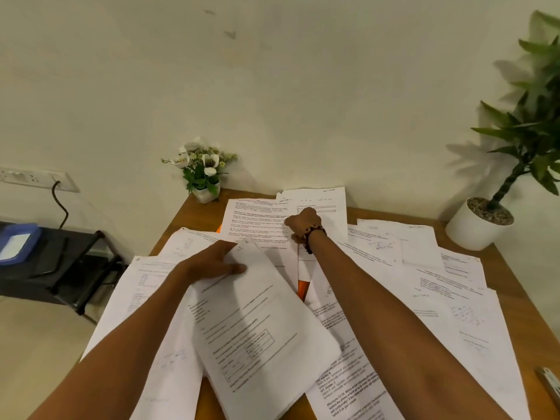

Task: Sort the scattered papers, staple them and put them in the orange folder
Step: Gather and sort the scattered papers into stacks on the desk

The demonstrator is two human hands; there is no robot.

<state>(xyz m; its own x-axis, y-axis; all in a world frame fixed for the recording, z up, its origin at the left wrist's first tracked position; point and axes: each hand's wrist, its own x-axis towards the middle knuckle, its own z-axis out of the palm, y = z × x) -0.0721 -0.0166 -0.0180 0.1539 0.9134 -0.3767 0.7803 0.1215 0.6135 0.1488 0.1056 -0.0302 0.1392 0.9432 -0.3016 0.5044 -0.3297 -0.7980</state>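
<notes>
We look down at a wooden bench (197, 213) that is covered with many loose papers (454, 298), lying one over another in no order. Our left hand (209, 263) holds a sheaf (260, 328) of printed sheets near the middle of the bench; the thumb lies across the top sheet and the other fingers are under the sheaf, so the hand is grasping it. The sheaf is tilted and lifted a little above the papers below.

Our right hand (303, 221) reaches to the far side of the bench, over a printed page (254, 219) that lies there. It is turned away from us and its fingers are bent down toward the page, but we cannot tell if they pinch the page or only touch it. A beaded bracelet (312, 234) is on that wrist.

The orange folder (303, 287) is almost fully buried: only a narrow orange strip shows between the sheets, just beside the right forearm, and another small orange bit shows at the left edge of the far page.

At the far left corner of the bench stands a small pot of white flowers (201, 168). At the far right corner stands a green plant (527, 122) in a white pot (472, 228). An object at the near right edge is too cut off to name.
</notes>
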